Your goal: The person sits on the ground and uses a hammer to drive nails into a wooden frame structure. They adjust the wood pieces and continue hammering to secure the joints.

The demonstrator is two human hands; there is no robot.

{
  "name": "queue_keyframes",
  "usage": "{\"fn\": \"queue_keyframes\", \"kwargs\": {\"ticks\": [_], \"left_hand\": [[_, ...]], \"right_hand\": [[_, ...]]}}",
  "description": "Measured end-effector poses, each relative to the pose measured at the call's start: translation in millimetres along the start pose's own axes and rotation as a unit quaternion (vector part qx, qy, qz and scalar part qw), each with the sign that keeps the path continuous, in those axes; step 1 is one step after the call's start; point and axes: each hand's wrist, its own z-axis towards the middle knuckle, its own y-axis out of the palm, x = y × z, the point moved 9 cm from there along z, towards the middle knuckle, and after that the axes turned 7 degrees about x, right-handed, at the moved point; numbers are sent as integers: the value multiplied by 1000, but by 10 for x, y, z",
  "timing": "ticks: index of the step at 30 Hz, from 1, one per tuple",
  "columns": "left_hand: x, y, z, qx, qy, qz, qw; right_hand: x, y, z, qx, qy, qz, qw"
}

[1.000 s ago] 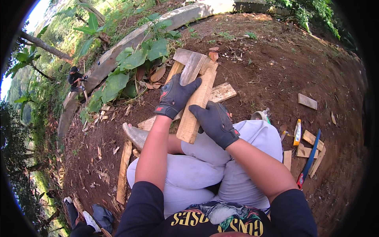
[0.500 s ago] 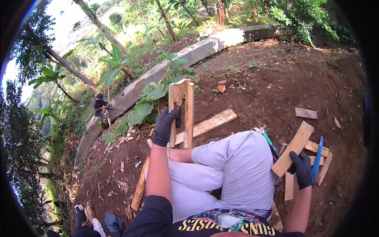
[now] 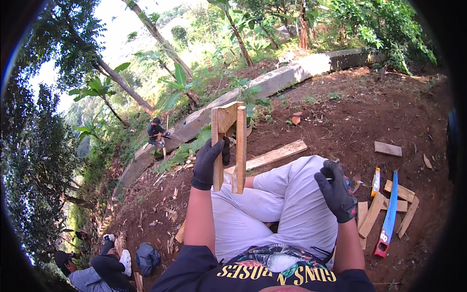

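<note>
Inside the left hand (image 3: 207, 163) — wooden frame (image 3: 227, 118), fingers closed round one leg, top end beyond them. Right hand (image 3: 337, 192) raised, fingers loosely open, half-curled. Yellow tube (image 3: 376, 182) lies right of those fingers, blue-bladed saw (image 3: 389, 219) near it. Dark bag (image 3: 147, 259) well behind the left fingers — can't tell what's in tube or bag.

We've got the wood frame (image 3: 226, 118) in our left hand (image 3: 209, 161), in front of our legs (image 3: 282, 199). Right hand (image 3: 337, 191) is between legs and short boards (image 3: 371, 215). Long plank (image 3: 275, 155) is on the soil (image 3: 335, 121), beyond the frame. To our right: saw (image 3: 388, 214) across the boards, tube (image 3: 375, 181) just beyond, lone block (image 3: 388, 149) farther out. Wall (image 3: 287, 76) runs behind, one person (image 3: 155, 133) at its left stretch. Another person (image 3: 95, 275) is lower left, bag (image 3: 147, 259) alongside.
</note>
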Motion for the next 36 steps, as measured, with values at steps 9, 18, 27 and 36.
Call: {"fn": "queue_keyframes", "kwargs": {"ticks": [9, 18, 27, 36], "left_hand": [[126, 606, -433, 18, 81, 144, 986], [19, 774, -465, -15, 108, 124, 986], [206, 61, -614, 117, 218, 117, 962], [-138, -172, -826, 37, 201, 168, 964]], "right_hand": [[-965, 1591, 12, -121, 11, 287, 950], [-904, 1374, -10, -45, 56, 286, 956], [-298, 1194, 276, -188, 99, 585, 783], [-279, 1195, 76, -210, 210, 729, 617]]}}
